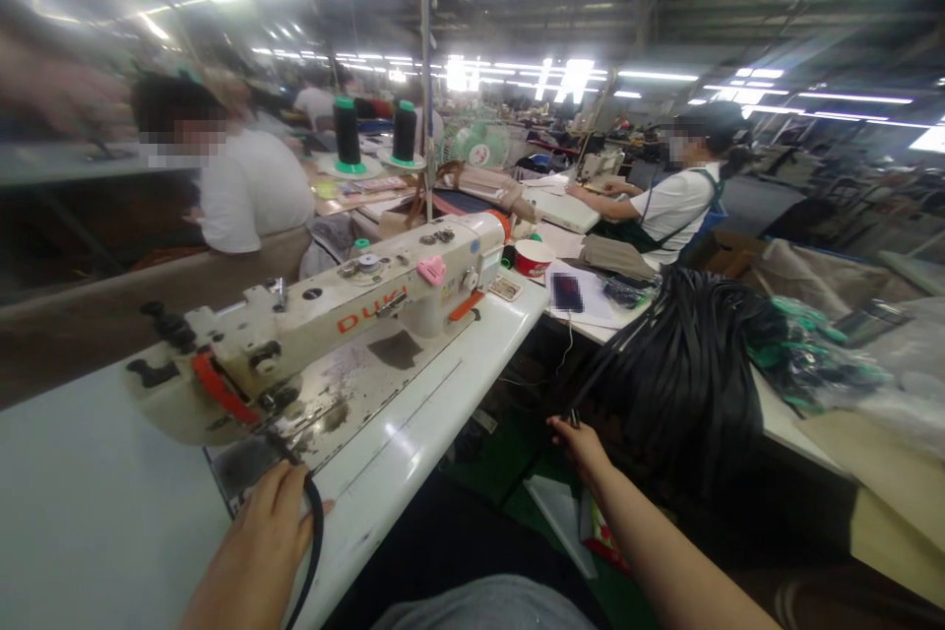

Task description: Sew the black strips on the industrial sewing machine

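My left hand [258, 532] is closed at the near end of a white sewing machine [443, 266]. A narrow black strap [316, 541] runs from under the needle area, through its fingers, and curves down over the table edge. My right hand [583, 448] reaches out to the right and pinches the end of a black strap, beside a thick bundle of black straps [686, 354]. That bundle hangs over the edge of the side table. The needle and presser foot are mostly hidden behind the machine head and my left hand.
A phone [567, 292] with a cable lies on the side table near a red-and-white tub [532, 258]. Two black thread cones [346, 136] stand behind the machine. Plastic-wrapped items [819, 354] lie right of the straps. Co-workers sit left and ahead.
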Tool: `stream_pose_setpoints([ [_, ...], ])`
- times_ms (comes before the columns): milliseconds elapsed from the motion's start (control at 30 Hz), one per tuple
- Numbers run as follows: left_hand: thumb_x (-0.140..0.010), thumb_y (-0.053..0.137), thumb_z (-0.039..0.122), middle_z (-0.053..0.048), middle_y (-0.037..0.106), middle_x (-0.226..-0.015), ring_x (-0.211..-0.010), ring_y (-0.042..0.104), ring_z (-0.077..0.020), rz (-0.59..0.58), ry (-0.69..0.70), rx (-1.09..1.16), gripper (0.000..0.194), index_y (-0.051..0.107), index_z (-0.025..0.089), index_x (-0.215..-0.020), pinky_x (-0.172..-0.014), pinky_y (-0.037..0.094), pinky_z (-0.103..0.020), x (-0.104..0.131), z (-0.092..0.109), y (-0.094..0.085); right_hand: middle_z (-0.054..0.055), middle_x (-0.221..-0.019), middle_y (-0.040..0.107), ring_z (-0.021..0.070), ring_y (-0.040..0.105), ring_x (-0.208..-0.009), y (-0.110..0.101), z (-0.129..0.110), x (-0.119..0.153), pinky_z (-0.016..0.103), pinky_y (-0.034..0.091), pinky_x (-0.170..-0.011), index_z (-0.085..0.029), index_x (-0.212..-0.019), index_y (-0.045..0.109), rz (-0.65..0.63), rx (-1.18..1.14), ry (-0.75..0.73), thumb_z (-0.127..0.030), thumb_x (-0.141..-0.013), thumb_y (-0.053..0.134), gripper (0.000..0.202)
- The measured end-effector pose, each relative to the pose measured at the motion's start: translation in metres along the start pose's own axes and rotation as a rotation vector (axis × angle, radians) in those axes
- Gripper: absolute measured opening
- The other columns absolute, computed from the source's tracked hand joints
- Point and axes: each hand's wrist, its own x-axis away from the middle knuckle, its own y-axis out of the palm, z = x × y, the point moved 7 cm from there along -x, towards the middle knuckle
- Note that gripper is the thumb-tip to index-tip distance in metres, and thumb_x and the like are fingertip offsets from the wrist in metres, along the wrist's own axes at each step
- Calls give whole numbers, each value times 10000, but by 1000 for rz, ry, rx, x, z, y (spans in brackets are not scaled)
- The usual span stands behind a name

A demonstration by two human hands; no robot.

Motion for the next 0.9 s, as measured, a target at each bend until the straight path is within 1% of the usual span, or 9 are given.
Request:
stream_pose_setpoints([
  [167, -974, 551, 403, -184, 608, -1297, -1149, 656, -300, 0, -17, -6, 380, 562, 157, -1263, -1013, 553, -419, -1, 1, 0, -24, -540, 544, 61, 302, -389, -13, -40, -13, 214, 173, -402, -149, -847, 694, 49, -27, -93, -575, -714, 730, 448],
  [300, -994, 497, 384, -202, 608, -1298, -1145, 654, -316, 1, -24, -6, 363, 588, 125, -1232, -1009, 552, -434, -2, 7, -5, -31, -537, 515, 60, 274, -389, -1, -60, -6, 225, 167, -408, -142, -867, 699, 32, -26, -173, -734, -719, 653, 612],
  [400, -1004, 447, 360, -210, 599, -1312, -1183, 637, -329, -41, -9, -14, 378, 597, 102, -1237, -1047, 529, -456, -1, 9, -6, -14, -565, 535, 83, 344, -417, 17, -72, 7, 232, 218, -415, -140, -885, 721, 2, -1, -251, -772, -763, 593, 656],
  [467, -1011, 405, 344, -205, 597, -1325, -1203, 628, -329, -71, 8, -30, 396, 598, 101, -1258, -1053, 524, -460, -1, 8, -6, 19, -623, 593, 120, 457, -488, 31, -82, 18, 242, 314, -447, -145, -887, 743, -29, 32, -323, -738, -789, 606, 616],
  [533, -1019, 379, 337, -190, 610, -1318, -1191, 636, -322, -83, 13, -59, 401, 612, 114, -1257, -1032, 535, -455, -1, 4, -5, 54, -732, 672, 166, 569, -608, 46, -94, 32, 270, 445, -546, -160, -907, 770, -78, 74, -407, -666, -802, 649, 531],
  [600, -1027, 376, 328, -184, 629, -1298, -1163, 652, -315, -77, 12, -83, 393, 637, 119, -1234, -1010, 546, -448, -3, 0, -5, 66, -859, 728, 207, 645, -753, 62, -106, 48, 314, 533, -706, -193, -942, 795, -145, 115, -483, -569, -803, 697, 413],
  [700, -1021, 406, 255, -187, 639, -1314, -1158, 663, -303, -64, -10, -92, 363, 656, 110, -1241, -1003, 551, -427, -5, -4, -4, 56, -993, 751, 237, 684, -963, 90, -125, 76, 359, 541, -922, -249, -973, 813, -322, 239, -655, -405, -823, 700, 244],
  [800, -962, 445, 105, -159, 644, -1347, -1181, 664, -273, -45, -58, -78, 377, 665, 144, -1267, -1026, 546, -387, -4, -4, -6, 56, -1090, 741, 219, 689, -1016, 122, -138, 111, 353, 535, -961, -272, -1043, 802, -559, 448, -877, -277, -878, 618, 247],
  [900, -908, 438, 0, -143, 651, -1350, -1185, 667, -251, -36, -80, -93, 461, 670, 164, -1271, -1042, 547, -372, -5, 2, -9, 58, -1087, 735, 217, 694, -989, 145, -142, 139, 331, 549, -924, -279, -1059, 785, -762, 580, -972, -309, -932, 618, 212],
])
